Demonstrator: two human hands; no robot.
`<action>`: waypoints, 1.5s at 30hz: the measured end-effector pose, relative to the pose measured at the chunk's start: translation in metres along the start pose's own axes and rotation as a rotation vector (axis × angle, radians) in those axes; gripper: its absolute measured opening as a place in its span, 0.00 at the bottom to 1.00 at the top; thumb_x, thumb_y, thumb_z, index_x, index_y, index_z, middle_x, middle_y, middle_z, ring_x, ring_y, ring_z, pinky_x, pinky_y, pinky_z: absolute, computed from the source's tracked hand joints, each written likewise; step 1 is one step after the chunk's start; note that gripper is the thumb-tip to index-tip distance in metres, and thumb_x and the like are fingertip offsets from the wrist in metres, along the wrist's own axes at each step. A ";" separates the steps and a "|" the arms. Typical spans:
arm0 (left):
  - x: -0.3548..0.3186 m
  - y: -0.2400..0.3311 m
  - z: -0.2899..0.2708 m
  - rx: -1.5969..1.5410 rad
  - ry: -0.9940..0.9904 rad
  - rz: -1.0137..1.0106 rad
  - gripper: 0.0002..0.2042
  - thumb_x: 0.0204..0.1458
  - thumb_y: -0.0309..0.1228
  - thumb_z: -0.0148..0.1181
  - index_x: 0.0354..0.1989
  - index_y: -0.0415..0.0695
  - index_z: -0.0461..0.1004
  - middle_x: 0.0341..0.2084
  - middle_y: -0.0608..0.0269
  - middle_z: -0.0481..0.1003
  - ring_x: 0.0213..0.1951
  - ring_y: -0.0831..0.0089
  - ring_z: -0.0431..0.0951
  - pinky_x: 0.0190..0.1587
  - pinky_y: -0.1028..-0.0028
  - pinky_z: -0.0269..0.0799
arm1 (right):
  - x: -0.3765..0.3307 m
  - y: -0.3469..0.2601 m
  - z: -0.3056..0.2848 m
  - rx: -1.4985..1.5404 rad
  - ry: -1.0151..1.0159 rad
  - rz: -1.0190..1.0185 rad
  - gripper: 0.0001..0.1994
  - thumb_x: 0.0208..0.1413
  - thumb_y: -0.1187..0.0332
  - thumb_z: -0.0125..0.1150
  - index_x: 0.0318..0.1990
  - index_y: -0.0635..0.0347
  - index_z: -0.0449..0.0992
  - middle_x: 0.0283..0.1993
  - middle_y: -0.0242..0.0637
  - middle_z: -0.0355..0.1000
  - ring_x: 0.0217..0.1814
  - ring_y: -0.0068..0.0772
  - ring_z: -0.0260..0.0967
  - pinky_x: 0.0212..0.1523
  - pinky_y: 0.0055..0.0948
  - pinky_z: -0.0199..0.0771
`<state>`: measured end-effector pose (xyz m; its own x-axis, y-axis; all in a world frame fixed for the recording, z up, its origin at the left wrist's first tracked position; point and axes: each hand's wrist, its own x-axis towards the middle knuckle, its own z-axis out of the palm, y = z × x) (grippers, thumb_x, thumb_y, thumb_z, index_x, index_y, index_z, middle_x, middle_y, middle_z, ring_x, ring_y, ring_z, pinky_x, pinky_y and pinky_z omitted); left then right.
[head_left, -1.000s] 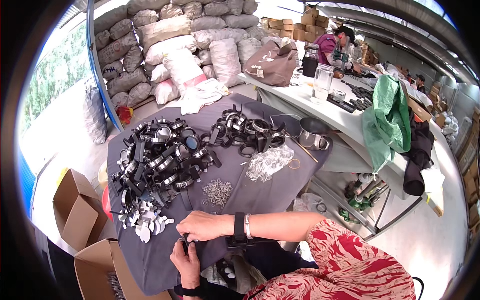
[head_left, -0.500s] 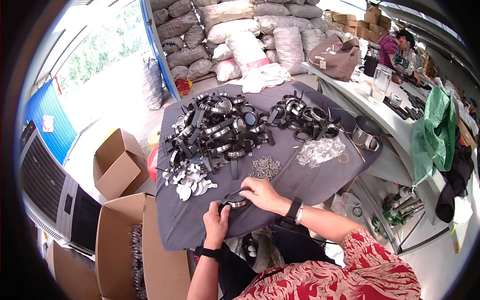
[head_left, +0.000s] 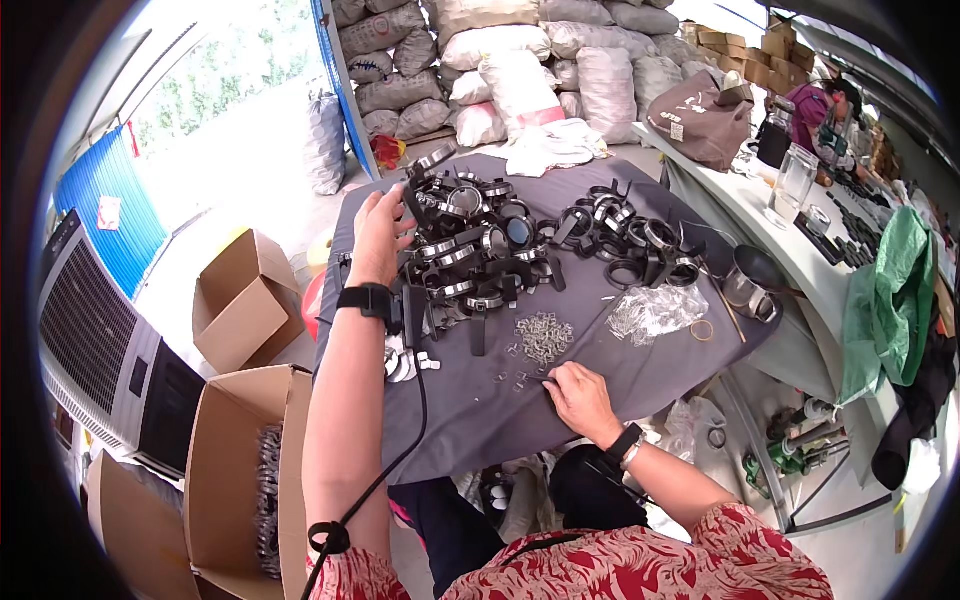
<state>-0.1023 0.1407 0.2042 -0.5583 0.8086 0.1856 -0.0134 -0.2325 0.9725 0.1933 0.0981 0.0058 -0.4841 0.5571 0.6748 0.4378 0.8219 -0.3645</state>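
Observation:
My left hand (head_left: 376,238) reaches to the far left side of a heap of black and silver ring-shaped clamps (head_left: 455,255) with flat black tabs. Its fingers are spread beside the nearest parts, and one clamp (head_left: 435,157) sits at the heap's far edge just past the fingertips. My right hand (head_left: 583,400) rests low on the cloth, fingers bent and pinched together at the near edge of a scatter of small metal clips (head_left: 543,338). Whatever lies between those fingertips is too small to make out. White round pieces (head_left: 402,365) lie partly hidden behind my left forearm.
The grey cloth-covered table (head_left: 480,400) also bears a smaller clamp group (head_left: 625,235), a clear plastic bag (head_left: 655,312) and a metal pot (head_left: 750,280). Cardboard boxes (head_left: 245,300) stand at left. A long white table (head_left: 740,185) runs along the right; a person works beyond it.
Both hands held a clamp together at the near table edge. Now they are apart: the left has gone far and left to the heap, the right has moved right, beside the small clips.

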 end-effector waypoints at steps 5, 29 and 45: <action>-0.058 -0.045 0.034 0.277 -0.164 0.113 0.19 0.56 0.36 0.55 0.52 0.37 0.70 0.39 0.59 0.75 0.37 0.74 0.76 0.38 0.76 0.69 | -0.002 0.010 -0.005 0.000 0.008 0.074 0.08 0.52 0.70 0.59 0.30 0.61 0.66 0.28 0.40 0.66 0.33 0.44 0.68 0.34 0.39 0.69; -0.225 -0.159 0.012 0.795 0.011 0.448 0.03 0.48 0.25 0.57 0.25 0.42 0.72 0.21 0.54 0.74 0.23 0.53 0.75 0.27 0.61 0.69 | 0.088 0.082 -0.060 -0.474 -0.077 0.200 0.14 0.47 0.65 0.63 0.38 0.63 0.70 0.34 0.49 0.71 0.38 0.51 0.71 0.38 0.44 0.73; -0.221 -0.160 0.008 0.826 0.016 0.418 0.01 0.46 0.24 0.57 0.25 0.42 0.72 0.20 0.55 0.73 0.23 0.54 0.74 0.26 0.62 0.69 | 0.167 0.193 -0.011 -0.647 -0.126 -0.039 0.06 0.50 0.70 0.50 0.26 0.60 0.72 0.29 0.47 0.73 0.32 0.47 0.74 0.33 0.43 0.73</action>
<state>0.0298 0.0038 0.0088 -0.3960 0.7366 0.5482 0.7841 -0.0394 0.6194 0.2051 0.3488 0.0549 -0.5764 0.5706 0.5849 0.7662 0.6262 0.1442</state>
